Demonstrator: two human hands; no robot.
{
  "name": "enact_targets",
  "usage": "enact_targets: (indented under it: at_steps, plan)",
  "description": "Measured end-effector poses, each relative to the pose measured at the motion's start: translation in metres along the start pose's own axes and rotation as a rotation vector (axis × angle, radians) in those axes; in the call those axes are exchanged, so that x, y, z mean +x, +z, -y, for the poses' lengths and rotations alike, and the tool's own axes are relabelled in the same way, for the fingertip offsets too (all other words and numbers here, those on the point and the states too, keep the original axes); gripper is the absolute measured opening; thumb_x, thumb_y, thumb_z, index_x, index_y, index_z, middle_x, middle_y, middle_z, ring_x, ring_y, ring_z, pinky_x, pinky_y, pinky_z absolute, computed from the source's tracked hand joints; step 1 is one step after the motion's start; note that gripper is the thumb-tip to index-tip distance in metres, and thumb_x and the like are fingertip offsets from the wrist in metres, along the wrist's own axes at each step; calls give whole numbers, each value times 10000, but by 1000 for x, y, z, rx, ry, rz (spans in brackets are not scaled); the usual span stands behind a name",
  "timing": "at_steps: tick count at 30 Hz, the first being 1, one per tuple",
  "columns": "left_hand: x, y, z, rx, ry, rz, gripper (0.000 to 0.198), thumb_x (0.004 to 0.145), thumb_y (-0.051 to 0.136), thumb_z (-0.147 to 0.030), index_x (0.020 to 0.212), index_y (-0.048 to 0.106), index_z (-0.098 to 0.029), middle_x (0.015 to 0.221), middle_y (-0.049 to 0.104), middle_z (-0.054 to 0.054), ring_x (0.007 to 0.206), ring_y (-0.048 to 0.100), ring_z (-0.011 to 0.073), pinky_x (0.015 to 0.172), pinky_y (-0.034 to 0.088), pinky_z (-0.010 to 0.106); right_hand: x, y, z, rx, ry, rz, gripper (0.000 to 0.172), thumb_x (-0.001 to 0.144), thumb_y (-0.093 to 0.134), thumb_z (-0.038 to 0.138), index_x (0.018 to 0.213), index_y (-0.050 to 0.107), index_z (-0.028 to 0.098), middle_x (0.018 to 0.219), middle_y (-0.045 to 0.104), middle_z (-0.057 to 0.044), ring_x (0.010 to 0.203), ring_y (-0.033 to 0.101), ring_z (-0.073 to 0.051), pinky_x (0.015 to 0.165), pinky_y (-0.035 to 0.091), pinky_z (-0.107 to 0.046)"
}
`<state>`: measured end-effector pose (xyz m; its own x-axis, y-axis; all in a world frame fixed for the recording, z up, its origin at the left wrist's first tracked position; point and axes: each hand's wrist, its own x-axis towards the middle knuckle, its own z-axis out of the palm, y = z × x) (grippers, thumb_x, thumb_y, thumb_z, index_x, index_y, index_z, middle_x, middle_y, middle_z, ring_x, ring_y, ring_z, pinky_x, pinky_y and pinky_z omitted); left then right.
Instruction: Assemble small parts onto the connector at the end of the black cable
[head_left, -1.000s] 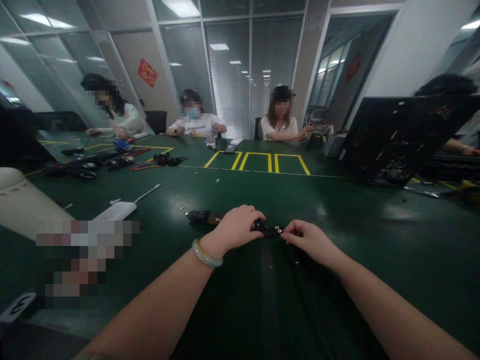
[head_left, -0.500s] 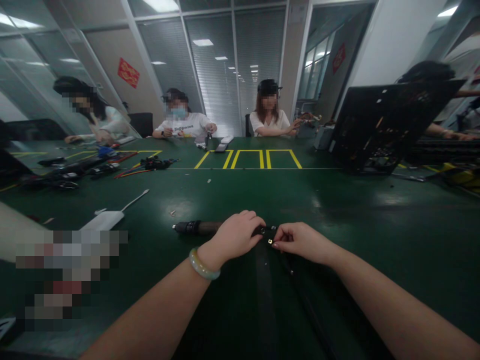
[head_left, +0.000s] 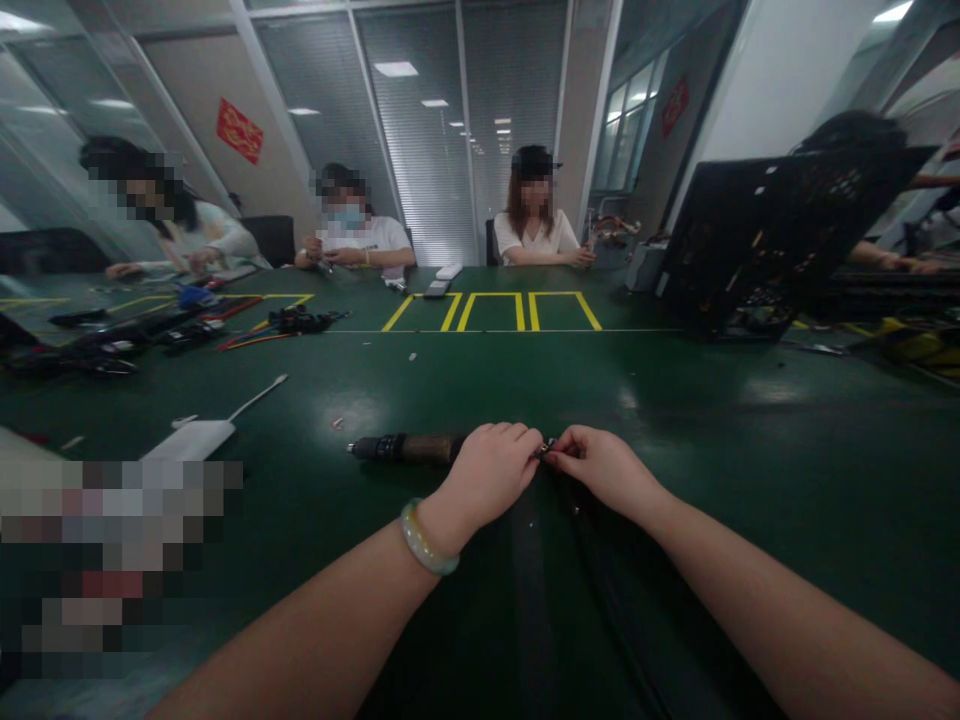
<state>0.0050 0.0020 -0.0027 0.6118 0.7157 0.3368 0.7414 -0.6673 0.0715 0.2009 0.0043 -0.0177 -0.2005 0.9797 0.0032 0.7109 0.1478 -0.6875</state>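
An electric screwdriver with a dark body and a metal tip lies sideways on the green table, its tip to the left. My left hand is wrapped over its rear part, hiding that section. Against the rear end, my right hand pinches the small metal-and-black cable connector between thumb and fingers. The fingers partly cover it, so I cannot tell whether it is seated in the screwdriver. From there a black cable runs down toward the table's near edge.
A white adapter with a short cable lies at the left. Tangled wires and black parts cover the far left. A black computer case stands at the right. Several people sit across the table, which bears yellow tape lines.
My right hand has brought the connector up and left against the screwdriver's rear end. My left hand has shifted slightly right. Across the table, people's hands have moved.
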Motion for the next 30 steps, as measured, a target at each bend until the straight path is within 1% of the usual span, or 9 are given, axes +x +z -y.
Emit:
enact_targets:
  at_steps: [3,7,13,18,23,27,30]
  plan:
    - [0,2,0,-18,-37,-8,93,862,576,-216,944,537,-197,911,606,17,872,584,191,774,444,331,-3,-2,4,-19,-7,-2,135,807,659,362,796,667,227,755,703,22,655,624,-143,541,383,-225]
    - [0,2,6,-36,-74,6,120,855,588,-245,950,535,-195,904,603,22,865,590,188,758,456,320,-10,-5,13,-14,14,39,133,808,663,369,800,672,236,786,710,22,689,639,-152,553,404,-227]
    - [1,-2,10,-37,-16,19,87,861,578,-254,903,545,-185,874,602,22,814,590,178,725,460,310,-13,-10,18,-14,12,102,94,838,628,322,848,689,251,836,715,23,737,649,-155,593,433,-231]
    - [2,-6,10,-14,48,38,52,877,554,-240,869,544,-189,852,592,16,796,578,172,709,455,304,-11,-8,15,-98,-12,33,92,833,618,308,822,682,242,813,710,9,718,645,-167,593,429,-251]
    - [2,-5,10,-47,59,48,46,884,544,-233,894,554,-189,869,597,22,810,581,172,721,457,305,-10,-3,16,-164,-48,-7,80,821,609,275,810,676,232,811,702,-8,723,636,-173,604,419,-258]
    - [2,-3,10,-98,33,39,71,868,562,-236,928,562,-198,908,608,17,831,585,176,742,460,317,-10,-1,15,-159,-60,-28,81,817,609,274,811,677,229,799,700,-5,714,630,-173,609,418,-259]
    - [2,-2,11,-106,28,39,102,853,583,-243,945,566,-202,920,615,15,843,590,183,749,464,325,-9,-1,14,-101,-66,-18,93,820,614,285,820,685,226,791,700,-5,708,629,-169,615,422,-255]
